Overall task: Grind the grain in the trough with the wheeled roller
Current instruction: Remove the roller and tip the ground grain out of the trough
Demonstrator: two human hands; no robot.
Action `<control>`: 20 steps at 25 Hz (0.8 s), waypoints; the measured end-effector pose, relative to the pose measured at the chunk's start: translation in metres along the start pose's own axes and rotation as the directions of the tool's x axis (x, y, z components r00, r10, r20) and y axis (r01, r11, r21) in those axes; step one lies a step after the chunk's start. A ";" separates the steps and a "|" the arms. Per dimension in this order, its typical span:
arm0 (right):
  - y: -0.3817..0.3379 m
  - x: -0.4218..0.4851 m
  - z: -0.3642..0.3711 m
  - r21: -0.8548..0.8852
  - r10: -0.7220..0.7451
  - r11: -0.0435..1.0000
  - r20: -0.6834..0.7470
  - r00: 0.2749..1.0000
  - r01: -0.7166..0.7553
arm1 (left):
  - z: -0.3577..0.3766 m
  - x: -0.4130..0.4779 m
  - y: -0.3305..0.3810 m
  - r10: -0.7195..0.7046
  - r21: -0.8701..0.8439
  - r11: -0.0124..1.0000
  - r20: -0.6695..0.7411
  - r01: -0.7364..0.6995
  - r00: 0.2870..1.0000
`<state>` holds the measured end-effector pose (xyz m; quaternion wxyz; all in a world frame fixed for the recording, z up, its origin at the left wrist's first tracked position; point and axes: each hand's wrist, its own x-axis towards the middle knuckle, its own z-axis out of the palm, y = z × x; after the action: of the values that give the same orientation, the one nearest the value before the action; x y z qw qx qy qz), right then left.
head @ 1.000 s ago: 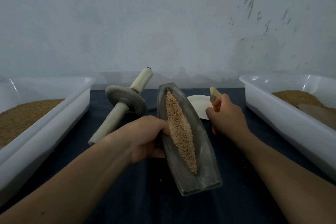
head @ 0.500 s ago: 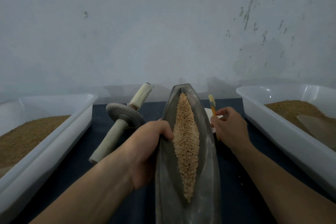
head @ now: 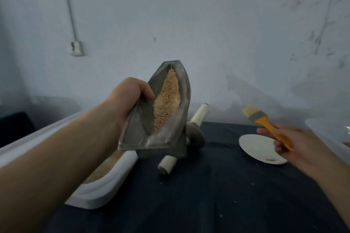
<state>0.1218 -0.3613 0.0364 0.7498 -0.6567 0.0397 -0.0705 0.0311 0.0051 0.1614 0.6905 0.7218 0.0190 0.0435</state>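
While the left hand clamps the left rim of the trough, thumb hooked over the inner wall and the other fingers hidden beneath, the whole weight hangs from that one edge. The trough is held clear of the dark cloth, far tip raised toward the wall and near end low, above the corner of the white tub. Grain lies heaped along the groove, mostly in its middle and upper part. A one-sided hold on what looks like heavy metal could let it roll about the wrist, and at this slope the grain may slide to the low end and spill over the rim onto the cloth or into the tub. The wheeled roller lies on the cloth behind the trough, partly hidden and in neither hand, so I judge that no grinding can happen now. The left forearm reaches in from the lower left with the wrist cocked upward. The right hand, somewhat blurred, pinches the orange handle of a brush, bristles up and leftward, over a white plate.
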 end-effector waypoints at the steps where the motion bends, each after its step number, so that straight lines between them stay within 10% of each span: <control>1: -0.014 -0.008 0.013 -0.018 -0.045 0.999 0.047 0.998 0.046 | -0.019 0.004 0.004 0.013 0.014 1.000 -0.087 -0.012 0.996; 13: -0.135 -0.079 0.299 -0.473 -0.419 0.519 0.584 0.695 0.711 | -0.155 0.064 -0.070 -0.045 -0.335 0.935 -0.447 -0.120 0.894; 20: -0.109 -0.059 0.408 -0.556 -0.561 -0.100 0.716 0.415 0.825 | -0.176 0.082 -0.099 -0.078 -0.359 0.927 -0.470 -0.110 0.879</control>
<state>0.1195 0.0333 0.1976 0.1188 -0.8544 -0.3771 -0.3372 0.1003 0.1916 0.0732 0.7892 0.5433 0.1730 0.2282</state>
